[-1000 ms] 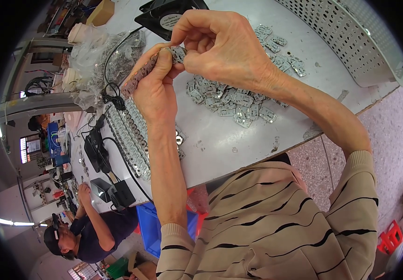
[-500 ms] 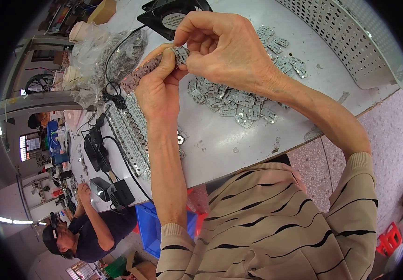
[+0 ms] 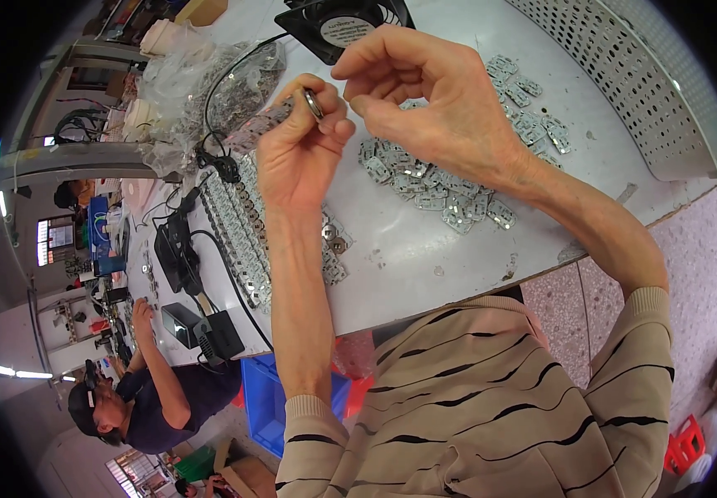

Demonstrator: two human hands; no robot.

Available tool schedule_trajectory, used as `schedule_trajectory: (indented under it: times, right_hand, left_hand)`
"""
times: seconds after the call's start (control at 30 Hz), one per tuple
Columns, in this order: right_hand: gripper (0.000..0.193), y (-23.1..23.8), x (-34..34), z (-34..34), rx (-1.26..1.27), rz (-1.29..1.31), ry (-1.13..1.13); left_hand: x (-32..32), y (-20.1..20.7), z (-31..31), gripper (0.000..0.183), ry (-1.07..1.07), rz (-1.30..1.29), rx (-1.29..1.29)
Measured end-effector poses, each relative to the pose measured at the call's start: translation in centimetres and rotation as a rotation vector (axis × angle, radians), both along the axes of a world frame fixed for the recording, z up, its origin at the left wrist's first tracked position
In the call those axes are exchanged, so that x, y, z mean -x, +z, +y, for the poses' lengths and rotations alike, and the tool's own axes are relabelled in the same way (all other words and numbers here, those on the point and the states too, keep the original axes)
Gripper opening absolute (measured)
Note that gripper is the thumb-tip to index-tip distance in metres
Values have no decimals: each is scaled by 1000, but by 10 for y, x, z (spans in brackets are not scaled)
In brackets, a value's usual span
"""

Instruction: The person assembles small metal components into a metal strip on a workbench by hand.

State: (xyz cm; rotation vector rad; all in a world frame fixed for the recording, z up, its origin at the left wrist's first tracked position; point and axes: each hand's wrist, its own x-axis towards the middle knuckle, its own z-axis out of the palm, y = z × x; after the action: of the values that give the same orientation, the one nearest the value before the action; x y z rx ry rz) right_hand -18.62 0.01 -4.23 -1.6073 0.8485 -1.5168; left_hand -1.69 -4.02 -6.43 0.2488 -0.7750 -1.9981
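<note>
My left hand [image 3: 299, 153] is raised over the grey table [image 3: 425, 266] and grips a stack of small flat metal plates [image 3: 260, 124] that sticks out to the left of the fist. A small metal ring [image 3: 314, 103] sits at its thumb and fingertips. My right hand [image 3: 433, 95] hovers just right of it, thumb and forefinger pinched close to the ring; I cannot tell whether they hold anything. Under my right hand lies a loose heap of small metal parts [image 3: 437, 178].
Rows of stacked metal plates [image 3: 238, 228] lie left of my forearm. A clear bag of parts [image 3: 209, 87], a black fan [image 3: 338, 25] and a white perforated basket [image 3: 632, 79] stand at the back. A black power adapter with cable [image 3: 178, 249]. Another person [image 3: 139, 390] sits lower left.
My right hand has pulled slightly away from my left hand's fingertips, and the small ring now shows at the top of my left hand.
</note>
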Motion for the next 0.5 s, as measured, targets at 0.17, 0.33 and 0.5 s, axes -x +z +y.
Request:
schedule_trajectory:
  times: [0.17, 0.33, 0.5]
  right_hand:
    - [19, 1, -2, 2, 85, -17, 2]
    - [18, -6, -4, -2, 145, -63, -71]
    - [22, -4, 0, 1, 141, 37, -31]
  left_hand:
    - [6, -4, 5, 22, -24, 56, -78]
    - [10, -11, 4, 27, -70, 150, -185]
    - [11, -13, 5, 33, 46, 53, -201]
